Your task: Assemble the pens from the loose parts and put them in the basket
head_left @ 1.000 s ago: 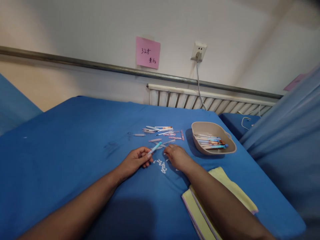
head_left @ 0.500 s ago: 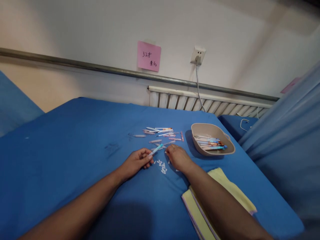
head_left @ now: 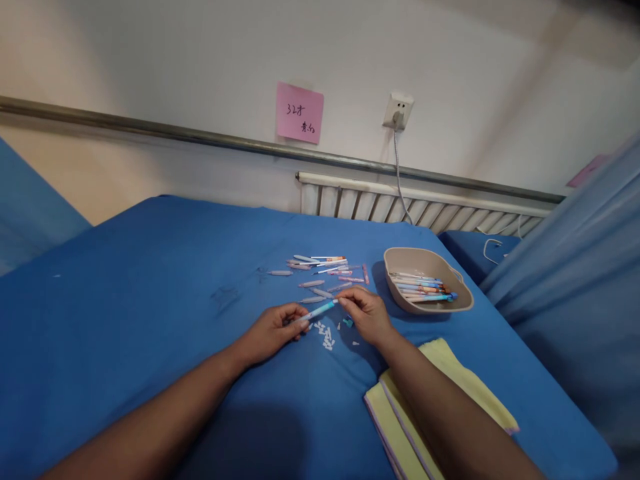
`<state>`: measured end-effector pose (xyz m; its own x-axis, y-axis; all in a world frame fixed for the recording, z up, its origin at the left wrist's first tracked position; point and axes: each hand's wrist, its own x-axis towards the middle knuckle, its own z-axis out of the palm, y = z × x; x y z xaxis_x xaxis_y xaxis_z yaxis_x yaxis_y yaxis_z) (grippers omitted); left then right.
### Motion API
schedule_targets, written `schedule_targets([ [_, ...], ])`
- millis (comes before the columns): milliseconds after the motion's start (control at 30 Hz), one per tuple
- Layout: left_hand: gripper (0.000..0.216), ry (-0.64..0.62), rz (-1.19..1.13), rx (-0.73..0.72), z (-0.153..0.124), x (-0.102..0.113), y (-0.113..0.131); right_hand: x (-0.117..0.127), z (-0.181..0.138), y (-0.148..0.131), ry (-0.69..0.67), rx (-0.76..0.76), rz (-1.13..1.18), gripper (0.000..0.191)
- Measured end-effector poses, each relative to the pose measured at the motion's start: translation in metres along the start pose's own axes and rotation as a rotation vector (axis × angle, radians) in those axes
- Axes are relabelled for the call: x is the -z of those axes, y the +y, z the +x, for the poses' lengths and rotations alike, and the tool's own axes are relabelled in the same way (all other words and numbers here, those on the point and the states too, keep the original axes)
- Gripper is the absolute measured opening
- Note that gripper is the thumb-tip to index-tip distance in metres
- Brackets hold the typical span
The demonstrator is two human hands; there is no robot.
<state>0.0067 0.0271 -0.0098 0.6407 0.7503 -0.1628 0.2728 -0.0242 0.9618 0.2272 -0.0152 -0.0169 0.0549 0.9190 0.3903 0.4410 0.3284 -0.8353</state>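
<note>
Light-blue pen (head_left: 320, 310) sits between your two hands, just above the blue tablecloth (head_left: 150, 287), tilted up toward the right. Your left hand (head_left: 273, 328) pinches its lower end with fingers closed around the barrel. Your right hand (head_left: 367, 313) has thumb and fingertips closed on the upper tip end; whether it holds a small part there too is too small to tell. Hands are close together, joined by the pen. Small white bits (head_left: 326, 335) lie scattered on the cloth right below the pen, plus a tiny teal piece (head_left: 347, 323) just beside your right hand. Loose pens and pen parts (head_left: 323, 270) lie spread out just beyond your hands. Beige tray (head_left: 463, 293) to the right holds more pens (head_left: 420, 287). Yellow notebook (head_left: 400, 427) lies under your right forearm. Pink sticky note (head_left: 299, 113) and a wall socket (head_left: 397, 111) on the wall behind.
</note>
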Motion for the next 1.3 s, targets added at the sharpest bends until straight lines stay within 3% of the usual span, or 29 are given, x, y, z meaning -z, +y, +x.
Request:
schedule_targets([
  [267,0.022,-0.017,0.017,-0.009,0.001,0.002,-0.003,0.005,-0.002,-0.009,-0.095,0.154,-0.072,0.017],
  [400,0.022,-0.010,0.018,-0.013,0.000,0.001,-0.003,-0.001,-0.002,-0.005,-0.058,-0.034,0.074,0.010],
  [500,0.022,-0.007,0.028,-0.015,-0.001,0.001,-0.003,-0.007,-0.002,0.001,-0.054,-0.204,0.266,0.017],
  [867,0.024,-0.026,-0.011,-0.008,0.000,0.002,0.000,-0.001,0.000,-0.001,-0.121,-0.224,0.414,0.024],
  [967,0.027,0.004,-0.043,0.020,0.000,0.002,0.001,0.012,0.000,0.003,-0.174,-0.225,0.238,0.020],
  [1167,0.030,0.048,-0.096,0.044,0.001,0.003,-0.002,0.029,-0.005,-0.001,-0.466,-0.083,-0.534,0.009],
  [1300,0.031,0.055,-0.087,0.043,0.002,0.004,-0.004,0.026,-0.008,-0.006,-0.540,-0.044,-0.739,0.012],
])
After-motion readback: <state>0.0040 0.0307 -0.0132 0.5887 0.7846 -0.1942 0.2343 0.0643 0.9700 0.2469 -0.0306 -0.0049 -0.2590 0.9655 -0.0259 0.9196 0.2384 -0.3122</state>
